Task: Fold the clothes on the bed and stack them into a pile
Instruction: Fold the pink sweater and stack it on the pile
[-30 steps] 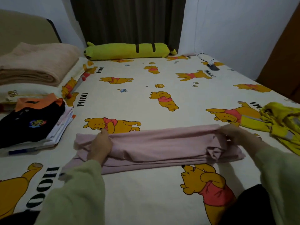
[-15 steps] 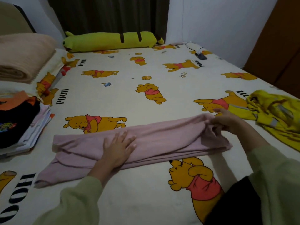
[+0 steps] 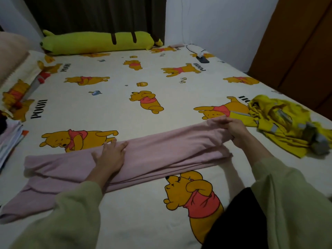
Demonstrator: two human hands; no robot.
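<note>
printed words on the bed sheet (image 3: 115,108)
"pooh" reads beyond the left hand (image 3: 109,155); also far beyond the right hand (image 3: 231,130).

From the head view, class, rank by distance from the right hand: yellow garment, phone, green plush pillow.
From the right hand:
1. Yellow garment, just to its right.
2. Phone, far side, near the wall.
3. Green plush pillow, far left, along the curtain.

walls (image 3: 215,20): white | curtain (image 3: 93,13): dark | wardrobe (image 3: 301,42): brown wood, right | light: dim
</note>
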